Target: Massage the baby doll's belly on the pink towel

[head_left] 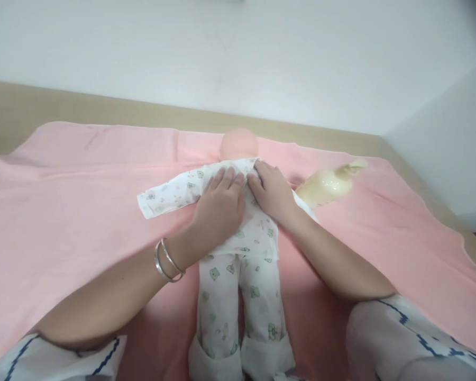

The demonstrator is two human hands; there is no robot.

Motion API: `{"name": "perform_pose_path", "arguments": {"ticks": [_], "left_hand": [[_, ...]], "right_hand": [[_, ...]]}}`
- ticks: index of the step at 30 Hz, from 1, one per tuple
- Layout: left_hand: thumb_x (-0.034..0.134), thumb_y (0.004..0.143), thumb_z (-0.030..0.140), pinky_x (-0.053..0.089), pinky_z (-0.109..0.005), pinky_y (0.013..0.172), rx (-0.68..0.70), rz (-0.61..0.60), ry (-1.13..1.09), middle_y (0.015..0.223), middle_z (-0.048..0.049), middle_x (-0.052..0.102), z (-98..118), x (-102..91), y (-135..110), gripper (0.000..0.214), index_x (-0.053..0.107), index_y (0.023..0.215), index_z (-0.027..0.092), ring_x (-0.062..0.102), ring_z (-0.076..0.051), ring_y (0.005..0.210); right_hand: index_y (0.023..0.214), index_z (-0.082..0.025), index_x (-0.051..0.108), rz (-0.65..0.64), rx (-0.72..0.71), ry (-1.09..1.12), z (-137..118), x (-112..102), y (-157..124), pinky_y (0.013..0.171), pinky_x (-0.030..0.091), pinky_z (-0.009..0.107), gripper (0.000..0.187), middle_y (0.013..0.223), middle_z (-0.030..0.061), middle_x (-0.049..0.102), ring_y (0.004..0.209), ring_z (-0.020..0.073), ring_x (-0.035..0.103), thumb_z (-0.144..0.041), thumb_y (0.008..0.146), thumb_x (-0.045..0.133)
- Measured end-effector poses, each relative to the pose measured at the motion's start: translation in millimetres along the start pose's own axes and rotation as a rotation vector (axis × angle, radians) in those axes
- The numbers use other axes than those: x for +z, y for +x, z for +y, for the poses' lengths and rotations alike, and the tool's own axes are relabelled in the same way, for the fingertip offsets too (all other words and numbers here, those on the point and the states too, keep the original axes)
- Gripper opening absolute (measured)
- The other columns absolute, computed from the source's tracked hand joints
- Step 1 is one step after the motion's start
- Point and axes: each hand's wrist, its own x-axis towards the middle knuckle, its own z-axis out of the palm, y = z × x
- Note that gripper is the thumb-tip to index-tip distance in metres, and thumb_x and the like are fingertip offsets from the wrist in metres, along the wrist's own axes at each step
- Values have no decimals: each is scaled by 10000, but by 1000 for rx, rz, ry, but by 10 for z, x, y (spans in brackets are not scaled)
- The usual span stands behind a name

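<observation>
A baby doll lies on its back, its round head (239, 144) at the far end. It wears a white baby shirt (257, 235) printed with small bears, and matching trousers (218, 286) with turned-up legs. My left hand (222, 203) rests flat on the chest of the shirt, fingers stretched toward the neck. Beside it, my right hand (273, 190) lies on the shoulder near the collar, thumb apart from the fingers. One sleeve (168, 196) spreads out to the left; the other is mostly covered by my right hand and forearm.
A pink blanket (83, 211) lies under the doll on a wooden surface (103, 108). To the right, a pale yellow pump bottle (327, 185) lies on its side close to the right sleeve. A white wall (182, 58) stands behind.
</observation>
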Motion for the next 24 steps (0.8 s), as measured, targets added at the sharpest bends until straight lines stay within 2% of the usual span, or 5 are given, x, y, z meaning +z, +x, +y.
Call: {"name": "perform_pose_path", "arguments": {"ticks": [4, 7, 12, 20, 24], "left_hand": [[310, 1005, 224, 268, -534, 1318, -100, -23, -122, 1667, -155, 365, -104, -86, 149, 571, 445, 1538, 69, 270, -310, 1591], [324, 992, 231, 246, -529, 1325, -150, -6, -133, 1657, -174, 377, -215, -60, 264, 596, 418, 1546, 32, 285, -322, 1582], [287, 1019, 278, 221, -495, 1333, -124, 99, -124, 1631, -177, 422, -339, 96, 320, 585, 444, 1526, 33, 325, -291, 1563], [348, 1010, 353, 244, -503, 1322, -152, 162, -202, 1615, -157, 453, -334, 142, 281, 573, 501, 1494, 88, 362, -294, 1542], [380, 1000, 372, 243, -521, 1319, -155, 167, -212, 1619, -159, 446, -330, 135, 274, 574, 509, 1489, 99, 360, -304, 1542]], "right_hand": [[1430, -73, 485, -12, -37, -94, -97, 40, -116, 1213, 314, 607, 520, 1533, 228, 513, 1465, 356, 436, -306, 1033, 243], [1546, -23, 372, -17, -83, -151, -228, 57, -282, 1247, 290, 606, 599, 1604, 267, 411, 1538, 382, 341, -321, 1034, 284], [1552, -31, 401, -23, -107, -164, -330, 36, -412, 1266, 285, 580, 607, 1621, 285, 374, 1549, 413, 320, -319, 1019, 361], [1579, -19, 344, -105, -12, -18, -53, 31, -44, 1312, 184, 572, 665, 1671, 202, 332, 1589, 330, 260, -349, 1002, 324], [1568, -35, 373, -61, -17, -13, 15, 61, 3, 1302, 174, 600, 653, 1666, 186, 352, 1580, 330, 285, -355, 1007, 278]]}}
